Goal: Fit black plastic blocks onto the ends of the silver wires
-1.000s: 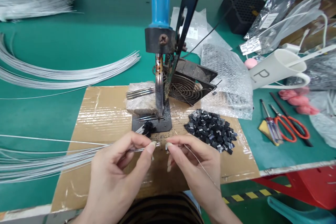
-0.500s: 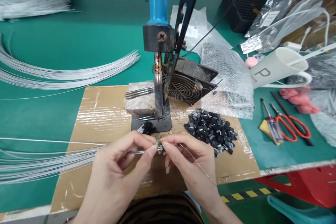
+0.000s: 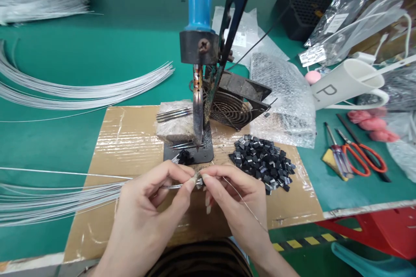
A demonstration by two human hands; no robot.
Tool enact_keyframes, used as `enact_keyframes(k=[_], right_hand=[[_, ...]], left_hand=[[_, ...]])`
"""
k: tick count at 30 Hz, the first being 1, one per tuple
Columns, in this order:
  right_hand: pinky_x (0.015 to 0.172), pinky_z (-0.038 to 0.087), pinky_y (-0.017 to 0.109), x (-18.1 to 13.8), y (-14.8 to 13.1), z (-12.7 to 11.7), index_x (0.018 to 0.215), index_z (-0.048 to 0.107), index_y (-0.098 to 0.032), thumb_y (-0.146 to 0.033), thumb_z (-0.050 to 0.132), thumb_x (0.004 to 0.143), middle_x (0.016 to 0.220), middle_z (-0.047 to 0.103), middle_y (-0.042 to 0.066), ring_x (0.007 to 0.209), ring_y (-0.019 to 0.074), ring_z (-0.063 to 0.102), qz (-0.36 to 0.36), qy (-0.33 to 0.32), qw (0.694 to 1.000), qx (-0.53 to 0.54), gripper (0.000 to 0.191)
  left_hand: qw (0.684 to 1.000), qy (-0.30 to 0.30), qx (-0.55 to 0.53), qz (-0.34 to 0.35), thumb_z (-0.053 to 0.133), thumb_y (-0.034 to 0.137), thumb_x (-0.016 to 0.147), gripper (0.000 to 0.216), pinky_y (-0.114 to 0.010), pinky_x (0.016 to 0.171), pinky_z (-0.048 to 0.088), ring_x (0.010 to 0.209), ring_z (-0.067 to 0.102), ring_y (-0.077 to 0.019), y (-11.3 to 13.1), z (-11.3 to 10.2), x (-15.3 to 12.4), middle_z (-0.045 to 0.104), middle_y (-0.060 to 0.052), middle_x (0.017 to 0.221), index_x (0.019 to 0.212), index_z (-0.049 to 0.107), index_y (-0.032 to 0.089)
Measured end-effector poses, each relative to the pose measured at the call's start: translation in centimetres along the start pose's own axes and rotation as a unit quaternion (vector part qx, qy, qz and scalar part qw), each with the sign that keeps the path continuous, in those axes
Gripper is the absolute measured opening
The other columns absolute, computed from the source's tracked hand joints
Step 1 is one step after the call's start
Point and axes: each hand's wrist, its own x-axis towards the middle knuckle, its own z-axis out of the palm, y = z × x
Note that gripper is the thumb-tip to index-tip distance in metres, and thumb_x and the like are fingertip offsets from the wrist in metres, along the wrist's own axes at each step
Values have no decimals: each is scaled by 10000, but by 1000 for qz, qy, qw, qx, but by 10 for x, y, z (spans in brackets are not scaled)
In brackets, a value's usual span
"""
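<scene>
My left hand (image 3: pixel 154 214) is closed in a pinch on the ends of several thin white wires (image 3: pixel 94 194), which trail off to the left. Fingertip to fingertip with it, my right hand (image 3: pixel 240 201) is also pinched. A small metallic piece (image 3: pixel 199 182) shows between the two hands, partly hidden by the fingers. One thin silvery wire (image 3: pixel 244 202) passes through the right hand and across its back. Just beyond the hands, a blue-handled soldering iron (image 3: pixel 199 8) is clamped upright with its tip (image 3: pixel 197 132) pointing down. Dark small parts with wire ends (image 3: pixel 183 157) lie below that tip.
A heap of small black connectors (image 3: pixel 261 164) lies on the cardboard sheet (image 3: pixel 107 151), right of the hands. Behind stands a dark fan (image 3: pixel 232 106). Bubble wrap (image 3: pixel 282 99), a white mug (image 3: pixel 346 82) and orange-handled scissors (image 3: pixel 355 160) are farther right. White wire bundles (image 3: pixel 81 95) lie left.
The scene has shifted slightly right in the view. Both hands keep almost the same pose at the same spot, and a bit of thin wire now shows above the right fingertips.
</scene>
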Motion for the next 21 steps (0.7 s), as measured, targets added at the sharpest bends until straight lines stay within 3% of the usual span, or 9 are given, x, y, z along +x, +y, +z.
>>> enact_keyframes(k=[5,10,12,14,16,19,21], right_hand=[[559,467,287,-5,4,-4,1222,768,-285,-403,400,1121,850,552,2,596,118,522,-103,15,991,-80,399],[592,392,298,-8,7,-12,1411,528,-349,-314,342,1143,778,596,-45,614,139,481,-87,-4,989,-116,328],[577,350,298,-8,6,-15,1315,519,-336,-299,366,1138,760,569,-58,612,138,457,-85,-4,988,-128,238],[560,315,300,-7,3,-16,1072,537,-292,-295,388,1130,753,489,-60,607,132,418,-82,2,986,-148,160],[581,317,305,-5,0,-17,876,471,-255,-282,402,1121,753,434,-53,627,132,400,-90,1,980,-180,256],[704,412,298,1,-6,-16,837,482,-239,-236,453,1097,850,529,-30,760,134,517,-119,-12,972,-202,263],[875,477,309,4,-9,-14,879,538,-240,-200,519,1069,1034,639,-3,985,155,628,-133,-11,972,-191,195]], left_hand=[[1000,22,18,12,720,177,873,133,-111,695,571,734,737,-90,0,2,4,792,33,836,752,724,231],[998,45,40,14,706,195,883,133,-135,729,560,778,738,-98,-2,3,7,802,35,872,755,702,232],[998,42,50,15,704,199,883,126,-145,731,559,788,743,-104,-2,3,10,804,33,875,762,698,233],[997,43,60,18,706,202,874,116,-151,704,554,773,741,-108,-1,3,13,802,32,862,763,696,233],[997,47,64,23,700,206,870,115,-160,687,555,761,738,-113,1,4,16,799,28,849,758,693,231],[996,46,72,24,698,213,865,111,-179,671,560,761,739,-128,3,4,19,797,16,847,755,692,226],[995,47,82,24,697,225,864,109,-187,618,543,755,741,-140,5,3,21,800,8,851,755,691,223]])
